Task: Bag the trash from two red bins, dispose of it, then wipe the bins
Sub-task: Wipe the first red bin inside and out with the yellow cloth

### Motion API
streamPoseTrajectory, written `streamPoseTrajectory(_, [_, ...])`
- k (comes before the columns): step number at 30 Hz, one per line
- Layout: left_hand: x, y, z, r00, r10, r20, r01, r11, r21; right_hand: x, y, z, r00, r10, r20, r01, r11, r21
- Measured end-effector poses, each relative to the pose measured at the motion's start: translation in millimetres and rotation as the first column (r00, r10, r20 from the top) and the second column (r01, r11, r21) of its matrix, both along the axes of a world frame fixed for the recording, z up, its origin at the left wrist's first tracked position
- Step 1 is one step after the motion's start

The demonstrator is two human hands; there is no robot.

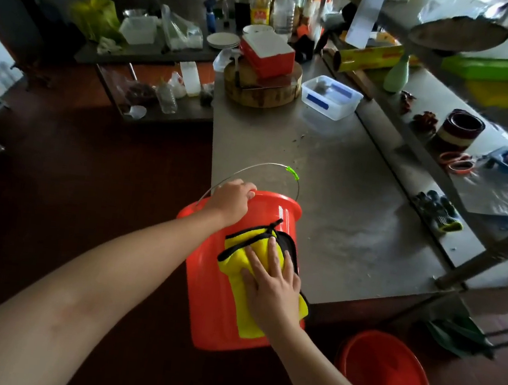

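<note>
Head view: left hand (232,201) clamped on rim of red bucket (211,307) to steady it; right hand (271,287), fingers flat, presses yellow cloth (236,261) against its wall, wiping.

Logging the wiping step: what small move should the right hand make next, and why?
Probably sweep the right hand and yellow cloth down the outer wall of the red bin: its straight fingers press the cloth flat there, and the left hand grips the rim, steadying it.
</note>
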State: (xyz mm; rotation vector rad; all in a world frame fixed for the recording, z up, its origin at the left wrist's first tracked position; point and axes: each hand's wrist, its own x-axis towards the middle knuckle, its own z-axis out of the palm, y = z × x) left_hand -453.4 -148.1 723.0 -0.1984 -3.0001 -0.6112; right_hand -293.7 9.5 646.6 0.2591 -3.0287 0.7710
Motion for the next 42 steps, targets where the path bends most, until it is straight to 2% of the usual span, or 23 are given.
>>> streamPoseTrajectory(5, [9, -29, 2, 0.998, 0.054, 0.019, -0.056, 0.993, 0.104, -36, -26, 13, 0.999, 0.022, 0.028, -0.024, 0.999, 0.043])
streamPoseTrajectory(12, [17, -50, 0, 0.996, 0.082, 0.036, -0.087, 0.984, 0.158, -71, -42, 23, 0.996, 0.033, 0.082, -0.035, 0.999, 0.019])
streamPoseTrajectory(18, [20, -45, -3, 0.995, 0.095, -0.004, -0.093, 0.979, 0.182, -12, -8, 3, 0.999, 0.032, -0.001, -0.032, 0.999, -0.014])
streamPoseTrajectory(24, [21, -41, -4, 0.995, 0.104, -0.008, -0.100, 0.979, 0.176, 40, 19, -17, 1.000, -0.027, 0.003, 0.027, 0.996, -0.088])
streamPoseTrajectory(30, [24, -32, -2, 0.995, 0.095, 0.016, -0.096, 0.987, 0.129, 45, 22, -18, 0.996, -0.056, 0.064, 0.059, 0.997, -0.042])
streamPoseTrajectory(37, [29, -22, -4, 0.990, 0.141, 0.010, -0.141, 0.987, 0.079, 48, 35, -18, 0.993, -0.116, 0.008, 0.115, 0.969, -0.218])
streamPoseTrajectory(39, [32, -24, -5, 0.986, 0.169, 0.009, -0.169, 0.980, 0.102, 45, 41, -20, 0.989, -0.146, 0.026, 0.148, 0.952, -0.269])
streamPoseTrajectory(42, [39, -28, -7, 0.972, 0.234, 0.000, -0.231, 0.959, 0.164, 36, 55, -16, 0.982, -0.189, 0.018, 0.187, 0.947, -0.260])
